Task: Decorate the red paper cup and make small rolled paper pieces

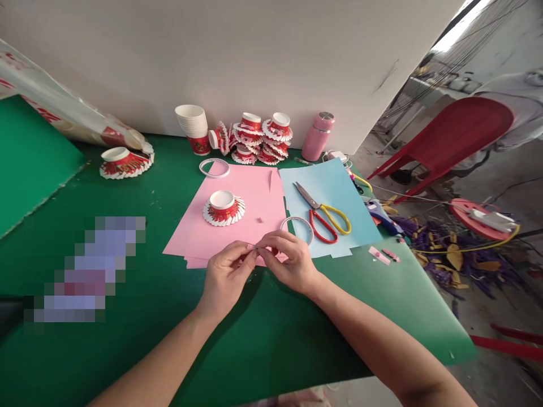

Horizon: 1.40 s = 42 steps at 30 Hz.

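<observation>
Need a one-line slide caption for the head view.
Both hands, left hand and right hand, pinch a small pink piece over pink paper beside scissors.

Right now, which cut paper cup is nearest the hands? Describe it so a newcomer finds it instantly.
Start at the green table top and find the pink paper sheet in the middle, left of the pale blue paper sheet. On it sits one upside-down red-and-white paper cup with fanned-out cut strips. It is the only cup on pink paper; the others lie on bare green nearer the wall.
</observation>
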Motion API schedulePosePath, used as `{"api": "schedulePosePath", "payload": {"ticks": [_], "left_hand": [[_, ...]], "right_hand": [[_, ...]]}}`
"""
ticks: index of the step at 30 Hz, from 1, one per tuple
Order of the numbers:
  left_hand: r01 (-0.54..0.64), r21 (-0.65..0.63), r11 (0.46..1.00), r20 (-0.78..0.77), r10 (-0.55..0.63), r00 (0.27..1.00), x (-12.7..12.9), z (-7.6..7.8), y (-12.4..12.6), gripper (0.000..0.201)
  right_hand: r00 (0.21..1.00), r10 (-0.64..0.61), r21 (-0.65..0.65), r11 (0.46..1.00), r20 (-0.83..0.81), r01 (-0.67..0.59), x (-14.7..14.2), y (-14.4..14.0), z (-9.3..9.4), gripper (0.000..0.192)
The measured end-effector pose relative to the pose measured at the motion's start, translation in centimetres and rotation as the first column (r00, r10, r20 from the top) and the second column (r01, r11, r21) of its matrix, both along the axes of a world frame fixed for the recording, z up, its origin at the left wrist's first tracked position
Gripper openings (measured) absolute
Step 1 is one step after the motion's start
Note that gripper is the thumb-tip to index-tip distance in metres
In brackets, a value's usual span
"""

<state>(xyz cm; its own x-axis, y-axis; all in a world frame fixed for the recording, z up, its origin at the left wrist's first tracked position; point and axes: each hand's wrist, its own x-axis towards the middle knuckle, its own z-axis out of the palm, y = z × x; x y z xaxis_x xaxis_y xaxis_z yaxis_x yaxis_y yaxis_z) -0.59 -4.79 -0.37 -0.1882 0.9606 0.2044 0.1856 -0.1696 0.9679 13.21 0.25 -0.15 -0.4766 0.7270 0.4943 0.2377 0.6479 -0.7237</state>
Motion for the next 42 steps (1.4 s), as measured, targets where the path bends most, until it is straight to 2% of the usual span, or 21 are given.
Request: {"api": "schedulePosePath", "payload": {"ticks": [7, 14, 17, 19, 20, 23, 26, 29, 31, 32, 33, 35, 38, 40, 42], "left_hand": [[0.025, 0.078, 0.997, -0.034, -0.022, 0.999, 0.0, 0.0, -0.1, 0.009], [0.043, 0.129, 0.991, -0.080, -0.033, 0.996, -0.2, 0.0, 0.0, 0.009], [0.054, 0.141, 0.988, -0.100, -0.040, 0.994, -0.3, 0.2, 0.0, 0.011], [0.062, 0.162, 0.985, -0.117, -0.043, 0.992, -0.3, 0.2, 0.0, 0.011], [0.067, 0.173, 0.983, -0.129, -0.045, 0.991, -0.3, 0.2, 0.0, 0.011], [0.092, 0.222, 0.971, -0.191, -0.050, 0.980, -0.3, 0.2, 0.1, 0.012], [0.151, 0.294, 0.944, -0.310, -0.056, 0.949, -0.6, 0.3, 0.3, 0.015], [0.223, 0.384, 0.896, -0.485, -0.010, 0.875, -1.1, 0.5, 0.4, 0.017], [0.270, 0.436, 0.859, -0.596, 0.050, 0.801, -1.4, 0.6, 0.6, 0.017], [0.294, 0.457, 0.840, -0.642, 0.082, 0.763, -1.6, 0.6, 0.6, 0.018], [0.316, 0.470, 0.824, -0.680, 0.110, 0.725, -1.7, 0.6, 0.6, 0.019], [0.349, 0.480, 0.805, -0.740, 0.157, 0.654, -2.0, 0.6, 0.6, 0.022], [0.367, 0.475, 0.800, -0.794, 0.209, 0.571, -2.1, 0.6, 0.3, 0.023], [0.365, 0.477, 0.800, -0.806, 0.231, 0.545, -2.1, 0.6, 0.2, 0.023], [0.356, 0.498, 0.791, -0.793, 0.249, 0.556, -2.0, 0.6, 0.1, 0.025]], "right_hand": [[0.998, 0.028, 0.011, 1.000, -0.058, -0.028, 0.1, 0.0, -0.1, 0.013], [0.998, -0.006, -0.155, 0.988, -0.069, -0.005, 0.0, -0.2, 0.1, 0.012], [0.994, -0.021, -0.278, 0.960, -0.112, -0.010, -0.1, -0.1, 0.0, 0.012], [0.984, -0.023, -0.435, 0.898, -0.179, -0.058, -0.2, 0.0, -0.2, 0.013], [0.973, -0.021, -0.524, 0.845, -0.229, -0.105, -0.3, 0.1, -0.2, 0.016], [0.922, -0.034, -0.735, 0.616, -0.385, -0.284, -0.3, 0.4, -0.3, 0.027], [0.894, -0.049, -0.832, 0.390, -0.446, -0.394, -0.1, 0.9, -0.1, 0.033], [0.889, -0.020, -0.876, 0.181, -0.457, -0.446, 0.4, 1.3, 0.2, 0.033], [0.884, 0.009, -0.882, 0.068, -0.468, -0.467, 0.7, 1.5, 0.4, 0.033], [0.882, 0.024, -0.881, 0.032, -0.471, -0.472, 0.9, 1.6, 0.4, 0.033], [0.882, 0.042, -0.882, 0.008, -0.470, -0.470, 1.0, 1.6, 0.4, 0.032], [0.885, 0.067, -0.887, -0.005, -0.460, -0.461, 1.0, 1.7, 0.2, 0.030], [0.887, 0.067, -0.888, 0.028, -0.456, -0.459, 0.9, 1.7, 0.0, 0.028], [0.885, 0.049, -0.884, 0.047, -0.463, -0.465, 0.8, 1.6, 0.0, 0.027], [0.883, 0.038, -0.881, 0.054, -0.469, -0.470, 0.8, 1.5, 0.0, 0.027]]}}
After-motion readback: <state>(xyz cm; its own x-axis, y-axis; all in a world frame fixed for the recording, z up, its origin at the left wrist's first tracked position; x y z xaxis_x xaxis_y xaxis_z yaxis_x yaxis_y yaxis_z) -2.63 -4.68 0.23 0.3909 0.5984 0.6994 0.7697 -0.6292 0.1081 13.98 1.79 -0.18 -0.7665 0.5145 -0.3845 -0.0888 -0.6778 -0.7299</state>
